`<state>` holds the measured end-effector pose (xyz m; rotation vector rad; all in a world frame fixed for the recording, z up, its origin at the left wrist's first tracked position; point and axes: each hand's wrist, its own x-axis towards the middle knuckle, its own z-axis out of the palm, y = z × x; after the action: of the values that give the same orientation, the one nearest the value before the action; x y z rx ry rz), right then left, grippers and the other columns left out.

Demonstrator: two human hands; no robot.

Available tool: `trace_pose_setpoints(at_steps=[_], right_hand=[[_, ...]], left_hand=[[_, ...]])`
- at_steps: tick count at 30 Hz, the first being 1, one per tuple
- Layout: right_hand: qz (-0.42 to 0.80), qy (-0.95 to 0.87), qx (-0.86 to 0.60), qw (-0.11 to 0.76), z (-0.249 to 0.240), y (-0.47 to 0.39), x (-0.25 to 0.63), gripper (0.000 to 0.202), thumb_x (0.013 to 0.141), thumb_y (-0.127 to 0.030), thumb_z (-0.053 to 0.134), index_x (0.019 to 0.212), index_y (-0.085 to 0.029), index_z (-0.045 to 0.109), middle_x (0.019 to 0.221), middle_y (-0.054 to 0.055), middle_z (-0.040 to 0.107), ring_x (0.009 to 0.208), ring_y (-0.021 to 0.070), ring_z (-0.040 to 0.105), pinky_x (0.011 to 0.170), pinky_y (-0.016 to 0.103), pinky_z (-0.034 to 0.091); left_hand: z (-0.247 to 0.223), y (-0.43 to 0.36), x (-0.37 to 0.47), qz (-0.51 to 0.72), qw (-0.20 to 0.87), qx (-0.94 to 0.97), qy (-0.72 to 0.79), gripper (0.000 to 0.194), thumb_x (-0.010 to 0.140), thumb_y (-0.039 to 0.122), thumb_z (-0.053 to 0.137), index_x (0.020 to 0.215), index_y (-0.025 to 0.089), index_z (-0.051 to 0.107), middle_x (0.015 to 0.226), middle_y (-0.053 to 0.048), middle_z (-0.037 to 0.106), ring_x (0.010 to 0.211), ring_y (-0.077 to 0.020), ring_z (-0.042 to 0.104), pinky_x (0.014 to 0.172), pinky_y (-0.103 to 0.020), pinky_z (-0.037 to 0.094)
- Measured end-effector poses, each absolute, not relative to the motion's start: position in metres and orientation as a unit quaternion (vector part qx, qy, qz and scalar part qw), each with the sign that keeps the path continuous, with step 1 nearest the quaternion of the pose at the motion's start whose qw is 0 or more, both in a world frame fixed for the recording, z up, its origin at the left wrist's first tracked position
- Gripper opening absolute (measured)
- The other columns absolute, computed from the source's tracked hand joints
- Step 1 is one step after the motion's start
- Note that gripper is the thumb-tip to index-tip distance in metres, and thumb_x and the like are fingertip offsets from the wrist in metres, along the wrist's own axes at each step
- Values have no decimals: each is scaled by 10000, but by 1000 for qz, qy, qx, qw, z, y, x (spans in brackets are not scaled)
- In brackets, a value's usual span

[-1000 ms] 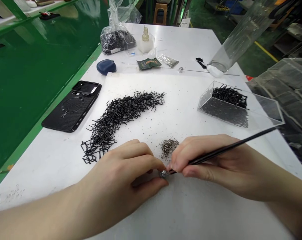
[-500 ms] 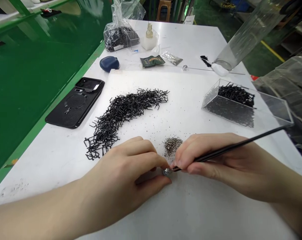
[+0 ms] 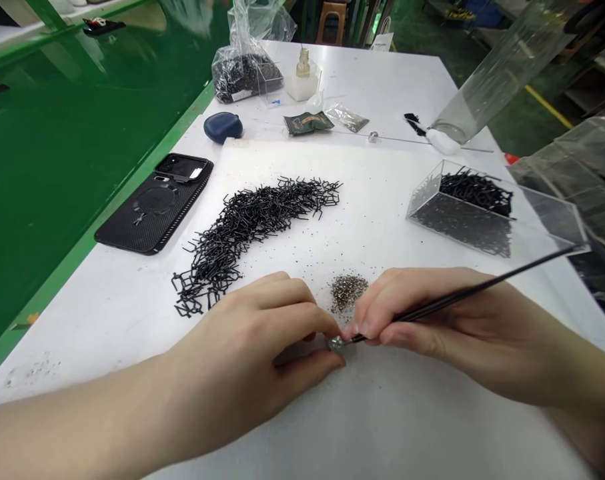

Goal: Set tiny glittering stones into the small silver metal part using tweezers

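Observation:
My left hand [image 3: 277,340] rests on the white surface, its index finger and thumb pinching a small shiny silver piece [image 3: 335,343]. The fingertips partly cover that piece, so its exact shape is unclear. In my right hand [image 3: 422,327] is a pair of slim black tweezers [image 3: 447,301], held like a pen, with the tip right beside the silver piece. Whether the tip grips anything is too small to tell. Just beyond my fingers lies a little heap of tiny brownish metallic bits [image 3: 349,291]. A curved pile of short bent black pieces [image 3: 257,217] spreads farther off to the left.
A black phone case [image 3: 147,207] lies left, near a dark blue rounded object [image 3: 223,127]. At right a clear box [image 3: 457,230] holds black pieces. Toward the back are a green packet [image 3: 308,123], a small bottle [image 3: 303,63], a bag of black pieces [image 3: 245,73] and a leaning clear tube [image 3: 502,73].
The whole view has shifted very slightly, moving the scene a little to the right. Both hands keep nearly the same pose around the silver piece.

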<state>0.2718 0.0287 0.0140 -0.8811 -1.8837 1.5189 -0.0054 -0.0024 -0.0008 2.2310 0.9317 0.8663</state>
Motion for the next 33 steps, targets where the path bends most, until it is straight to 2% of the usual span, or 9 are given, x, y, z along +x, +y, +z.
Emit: trace_pose_setpoints(at_steps=[4,11,20,33], right_hand=[[567,-704,-326,276,14,29,272,112,1042,-227,864,1067,-317,924,1014,27,920,993,231,890,853,271,726],[573,-701,-320,278,12,26,273,132,1048,-210,856,1083,-324,912,1034,9,909,997,206,873,878,246,716],[582,-693,-324,276,15,28,270,78,1060,-225,836,1062,-281,891,1017,-9,901,966,158,867,864,194,694],[573,-696,-331,279,14,27,270,97,1051,-214,848,1058,-300,891,1014,-25,896,976,144,860,881,173,681]], left_hand=[[8,-3,-4,282,298,837,361,106,1058,114,798,1088,156,891,897,-14,787,795,-121,732,679,-198,561],[16,0,-3,264,300,836,375,110,1046,122,797,1075,174,889,903,-16,790,787,-124,745,670,-201,579],[-1,-4,-6,317,301,823,363,130,1047,136,792,1106,231,859,928,10,766,806,-107,726,696,-186,553],[-2,-4,-5,309,299,830,356,98,1064,153,793,1109,218,849,930,14,764,832,-108,715,707,-188,539]])
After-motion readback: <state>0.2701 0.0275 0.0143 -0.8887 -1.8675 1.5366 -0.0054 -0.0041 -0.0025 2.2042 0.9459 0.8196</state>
